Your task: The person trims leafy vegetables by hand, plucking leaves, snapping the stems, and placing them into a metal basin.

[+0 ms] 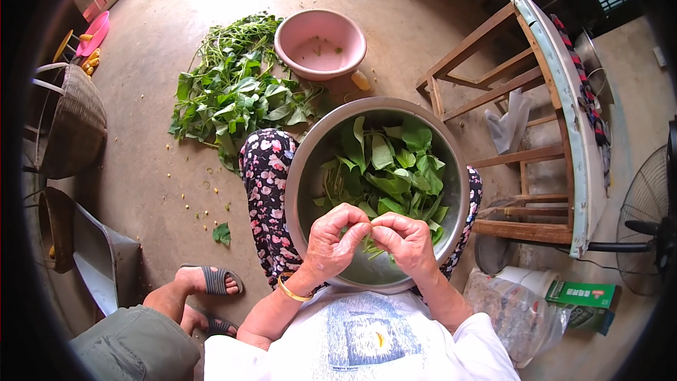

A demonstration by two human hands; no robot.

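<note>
A large metal basin [378, 270] rests on my lap, holding a heap of green leaves with stems [391, 169]. Above its near side, my left hand [338, 241] and my right hand [404, 241] meet thumb-and-forefinger, tip to tip. Both pinch what looks like a thin leaf stem, mostly hidden by the fingers. Some green stalks [373, 250] show just beneath my right hand. A gold-coloured bangle [294, 288] circles my left wrist. Beyond the basin, a pile of leafy vines [238, 95] lies on the floor.
Past the basin stands a pink plastic basin [320, 66] with green scraps inside. A wooden-framed table [563, 169] lies on its side at right, near a fan [648, 222]. Another person's sandalled foot [214, 280] is at my left. Woven baskets [79, 116] line the left side.
</note>
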